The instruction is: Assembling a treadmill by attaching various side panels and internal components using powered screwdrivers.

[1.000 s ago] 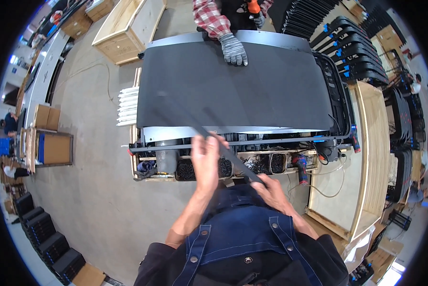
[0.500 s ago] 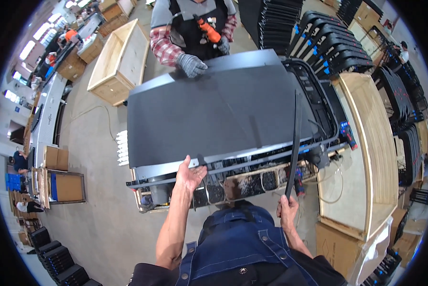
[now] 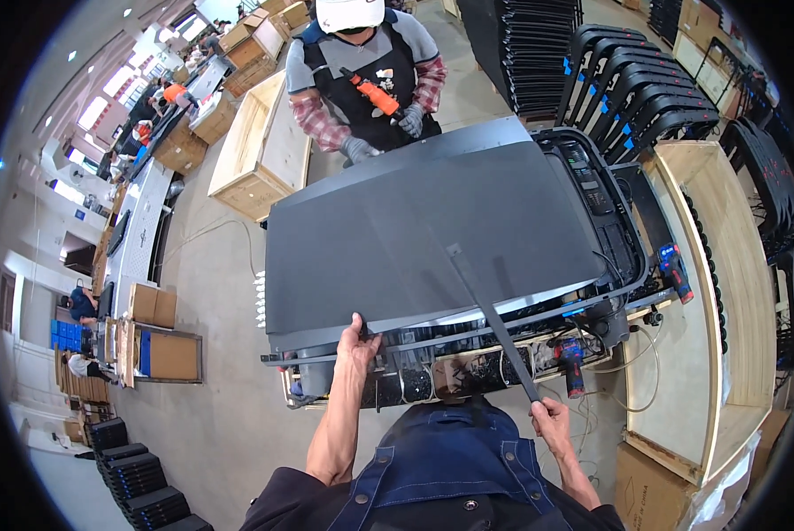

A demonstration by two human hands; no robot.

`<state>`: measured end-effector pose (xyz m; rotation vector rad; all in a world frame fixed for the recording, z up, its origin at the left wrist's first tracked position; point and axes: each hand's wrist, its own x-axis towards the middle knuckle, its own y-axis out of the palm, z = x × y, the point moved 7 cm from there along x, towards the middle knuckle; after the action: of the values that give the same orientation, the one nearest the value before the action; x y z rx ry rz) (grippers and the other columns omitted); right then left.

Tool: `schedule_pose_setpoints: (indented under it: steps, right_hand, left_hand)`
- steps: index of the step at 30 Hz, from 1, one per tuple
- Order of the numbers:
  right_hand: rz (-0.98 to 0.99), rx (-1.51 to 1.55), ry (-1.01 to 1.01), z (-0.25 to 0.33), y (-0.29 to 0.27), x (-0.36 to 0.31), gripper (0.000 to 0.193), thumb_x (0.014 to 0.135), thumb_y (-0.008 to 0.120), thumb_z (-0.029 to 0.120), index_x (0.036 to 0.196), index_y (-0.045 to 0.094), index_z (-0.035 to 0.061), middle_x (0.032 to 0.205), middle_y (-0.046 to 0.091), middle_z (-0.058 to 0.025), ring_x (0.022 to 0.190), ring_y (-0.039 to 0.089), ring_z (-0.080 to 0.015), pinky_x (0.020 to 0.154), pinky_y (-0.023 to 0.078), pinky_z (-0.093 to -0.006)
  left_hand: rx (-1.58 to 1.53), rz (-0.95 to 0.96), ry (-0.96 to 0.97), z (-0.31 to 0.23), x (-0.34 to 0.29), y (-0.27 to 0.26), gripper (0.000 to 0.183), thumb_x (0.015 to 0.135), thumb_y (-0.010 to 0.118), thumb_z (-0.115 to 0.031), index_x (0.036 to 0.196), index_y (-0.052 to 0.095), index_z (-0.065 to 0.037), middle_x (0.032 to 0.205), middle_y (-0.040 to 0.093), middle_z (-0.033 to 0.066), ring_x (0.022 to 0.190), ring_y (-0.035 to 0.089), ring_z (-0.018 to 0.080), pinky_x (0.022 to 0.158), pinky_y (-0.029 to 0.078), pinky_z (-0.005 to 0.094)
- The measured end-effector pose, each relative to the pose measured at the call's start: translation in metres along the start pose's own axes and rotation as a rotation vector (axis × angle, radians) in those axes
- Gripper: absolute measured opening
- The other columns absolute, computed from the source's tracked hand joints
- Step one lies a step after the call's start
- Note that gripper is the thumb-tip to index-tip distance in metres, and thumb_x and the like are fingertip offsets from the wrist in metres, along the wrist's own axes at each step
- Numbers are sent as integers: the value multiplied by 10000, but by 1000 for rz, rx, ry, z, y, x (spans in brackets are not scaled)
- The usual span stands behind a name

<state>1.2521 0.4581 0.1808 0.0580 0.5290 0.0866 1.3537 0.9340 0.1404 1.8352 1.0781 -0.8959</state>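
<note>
A wide dark deck panel [image 3: 415, 234], like a treadmill's, lies across a black frame [image 3: 397, 338] in front of me. At its near left edge, my left hand [image 3: 354, 352] is closed, with its thumb over the top and its fingers partly hidden. My right hand [image 3: 552, 419] grips the lower end of a long, thin dark strip [image 3: 503, 334]. The strip slants up and left, its far end over the panel. Opposite me stands a co-worker, whose gloved hand [image 3: 359, 149] is at the far edge; the other glove [image 3: 411, 120] is beside an orange power tool [image 3: 376, 93].
Open wooden crates stand behind left [image 3: 262, 159] and at right [image 3: 693, 336]. Two blue-and-red power drills lie near the frame, one at its right end [image 3: 676, 273], one at the near side [image 3: 572, 365]. Stacked black frames [image 3: 636, 88] stand behind. A hose [image 3: 649, 380] hangs at right.
The strip has swung from nearly upright to slanting left over the panel. My left hand has gone from open to closed at the panel's edge. The co-worker's gloved hand has drawn back toward the far edge.
</note>
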Motion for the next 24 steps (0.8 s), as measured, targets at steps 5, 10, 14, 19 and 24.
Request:
schedule_pose_setpoints:
  steps: [5,10,14,19,24]
  right_hand:
    - [84,-143,15,-2,10,-9,443,937,689,414,696,572,62,546,493,38,477,437,-44,430,323,-242]
    - [65,-121,10,13,28,-16,435,937,686,411,703,575,61,549,493,38,477,439,-47,434,333,-241]
    - [11,-96,-1,19,34,-22,413,939,686,387,712,584,57,550,493,38,477,442,-50,439,343,-243]
    - [-14,-157,76,8,14,-46,393,932,695,351,699,588,53,547,491,37,475,436,-48,437,334,-250]
    - [47,-284,242,11,-11,-86,414,918,706,355,664,582,52,544,480,37,482,431,-49,445,319,-254]
  left_hand:
    - [-52,97,12,-4,3,-14,257,948,703,-256,1110,641,-67,1099,671,92,1097,625,294,991,520,536]
    - [-79,186,63,-8,-15,-5,222,918,739,-196,1088,655,-80,1113,678,72,1062,639,270,967,541,496]
    - [-130,236,138,-20,-48,8,218,871,766,-136,1048,650,-83,1078,675,70,1022,645,245,925,563,474]
    - [17,332,243,-37,-81,21,209,895,752,-189,1037,657,-68,1053,679,73,992,665,225,857,595,425]
    - [93,390,366,-56,-112,30,182,901,738,-190,1009,679,-56,970,717,72,867,717,204,755,635,373]
